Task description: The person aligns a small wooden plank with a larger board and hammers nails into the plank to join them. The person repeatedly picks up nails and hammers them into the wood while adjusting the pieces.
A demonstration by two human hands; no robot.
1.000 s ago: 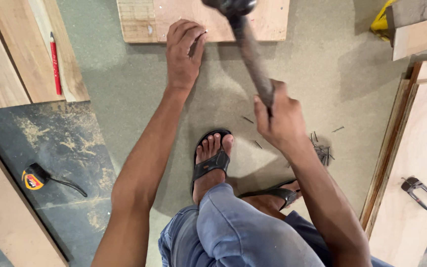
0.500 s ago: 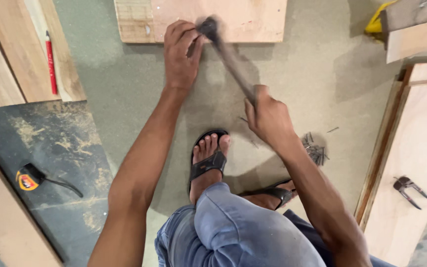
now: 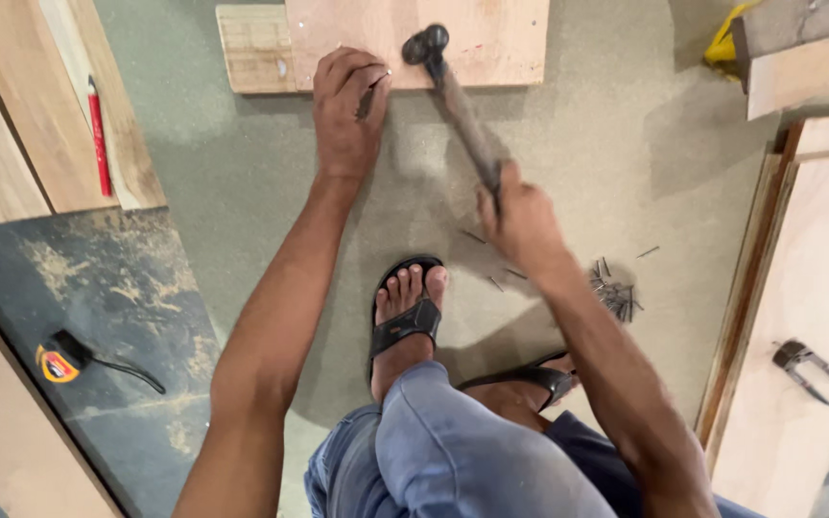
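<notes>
Fingers (image 3: 362, 82) of the left hand (image 3: 345, 115) are pinched together around a thin metal nail (image 3: 379, 81), holding it against the near edge of a pale plywood board (image 3: 491, 38) lying flat on the grey-green floor (image 3: 626, 144); the fingertips rest on the board itself.

At far left, long light wooden planks (image 3: 21, 125) lie on the floor with a red pencil (image 3: 98, 134) on top of them. Nearer the person, a yellow-and-black tape measure (image 3: 58, 363) with a dark strap sits on a dusty dark panel (image 3: 117, 317). A short block of pale wood (image 3: 251, 48) adjoins the plywood board's left end; whether it lies under the board cannot be told.

Just right of the nail, the dark metal head of a wooden-handled hammer (image 3: 453, 96) is over the board, close beside the left fingertips. The right hand (image 3: 520, 221) is wrapped tight round the lower end of the handle, fingers closed fully on it.

Below the hands, a foot in a black sandal (image 3: 405, 312) stands on the floor, with blue denim legs (image 3: 453, 451) in front. A loose heap of dark nails (image 3: 614, 293) lies just right of the right forearm. Far right, black metal pincers (image 3: 803, 364) lie on a large pale plywood sheet (image 3: 808, 288), and a yellow object (image 3: 722, 38) shows at the top corner.
</notes>
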